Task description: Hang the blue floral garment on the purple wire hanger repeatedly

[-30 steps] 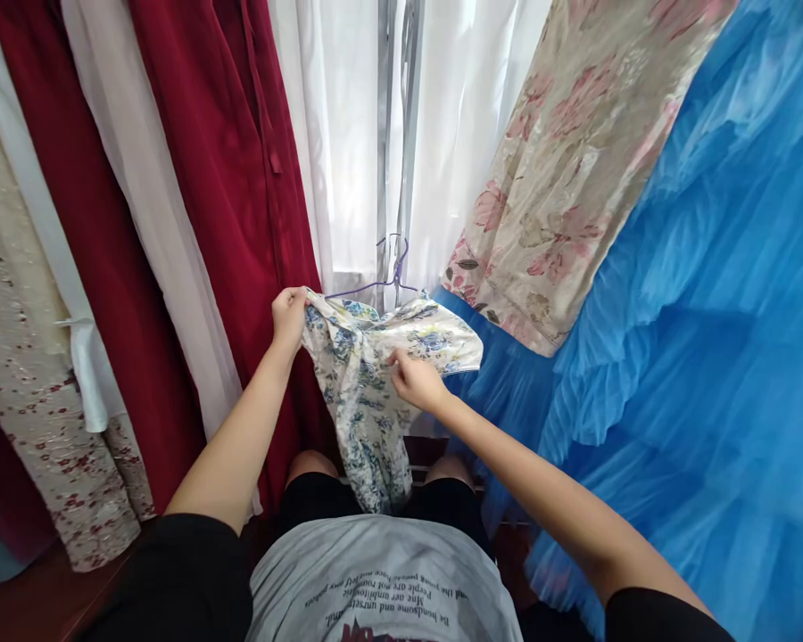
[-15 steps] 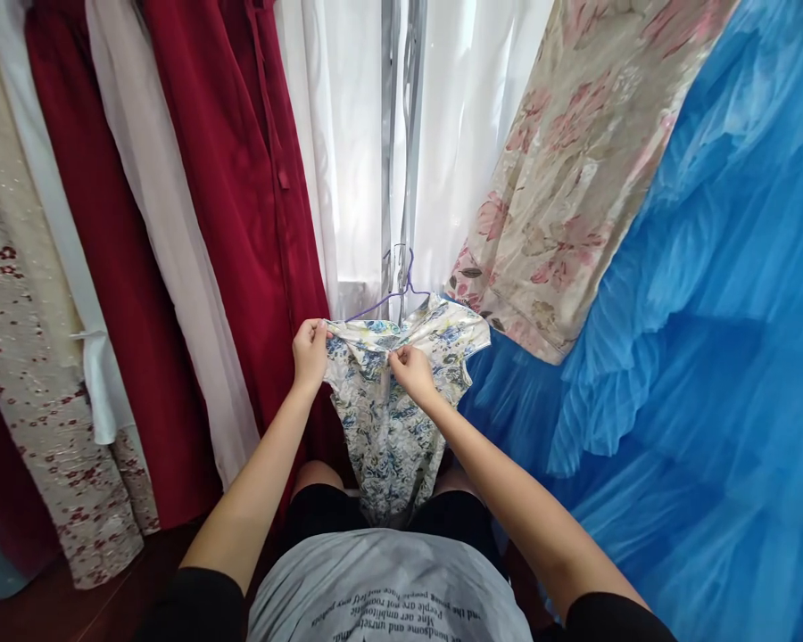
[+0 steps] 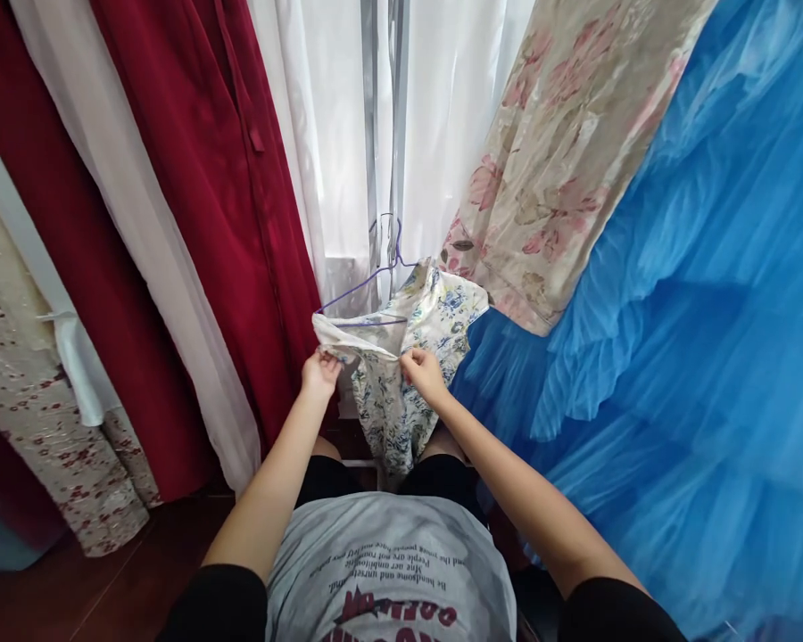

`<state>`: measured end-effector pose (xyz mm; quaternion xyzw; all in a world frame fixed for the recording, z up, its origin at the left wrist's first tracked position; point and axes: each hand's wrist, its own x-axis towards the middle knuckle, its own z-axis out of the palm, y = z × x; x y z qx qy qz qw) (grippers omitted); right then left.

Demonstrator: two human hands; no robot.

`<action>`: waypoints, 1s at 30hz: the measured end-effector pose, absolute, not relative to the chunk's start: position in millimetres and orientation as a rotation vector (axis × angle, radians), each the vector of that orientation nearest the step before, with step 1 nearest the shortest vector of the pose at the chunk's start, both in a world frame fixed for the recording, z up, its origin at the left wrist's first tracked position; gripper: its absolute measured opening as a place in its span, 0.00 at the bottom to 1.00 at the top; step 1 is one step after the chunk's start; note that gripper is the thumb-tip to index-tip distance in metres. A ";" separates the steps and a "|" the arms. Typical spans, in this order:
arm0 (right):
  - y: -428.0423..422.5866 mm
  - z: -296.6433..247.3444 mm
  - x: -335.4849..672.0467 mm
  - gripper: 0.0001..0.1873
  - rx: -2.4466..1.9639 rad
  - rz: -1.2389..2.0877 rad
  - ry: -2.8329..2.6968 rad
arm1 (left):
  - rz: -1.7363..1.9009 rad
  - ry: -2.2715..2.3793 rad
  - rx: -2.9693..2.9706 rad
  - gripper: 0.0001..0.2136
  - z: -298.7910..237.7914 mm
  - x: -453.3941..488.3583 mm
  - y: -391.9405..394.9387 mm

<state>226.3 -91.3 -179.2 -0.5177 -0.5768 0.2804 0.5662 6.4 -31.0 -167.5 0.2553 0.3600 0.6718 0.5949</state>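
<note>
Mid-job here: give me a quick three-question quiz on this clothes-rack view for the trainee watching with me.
1. True or false: the purple hanger is partly inside the floral garment.
2. Which hangs directly right of the floral garment? A) red dress B) blue tulle skirt C) white curtain
3. Fill in: the left hand and the right hand both pinch the garment's upper ____.

Key
1. True: one hanger arm shows bare at the left, the other side is covered by the cloth.
2. B: the blue tulle skirt.
3. Edge: each hand grips the cloth near its top.
</note>
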 end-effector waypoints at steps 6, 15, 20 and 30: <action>-95.0 -192.0 284.0 0.15 -1.248 0.631 -0.999 | 1.192 0.855 0.809 0.03 -197.4 50.4 -62.7; -122.0 -244.8 328.5 0.14 -1.422 0.808 -1.184 | 1.001 0.560 1.352 0.12 -180.0 114.6 -93.0; -124.2 -254.6 318.7 0.13 -1.553 0.701 -1.335 | 0.985 0.441 1.612 0.12 -179.2 128.2 -109.5; -162.6 -200.9 263.2 0.18 -1.071 0.801 -1.622 | 0.997 0.415 1.808 0.11 -158.9 104.7 -128.3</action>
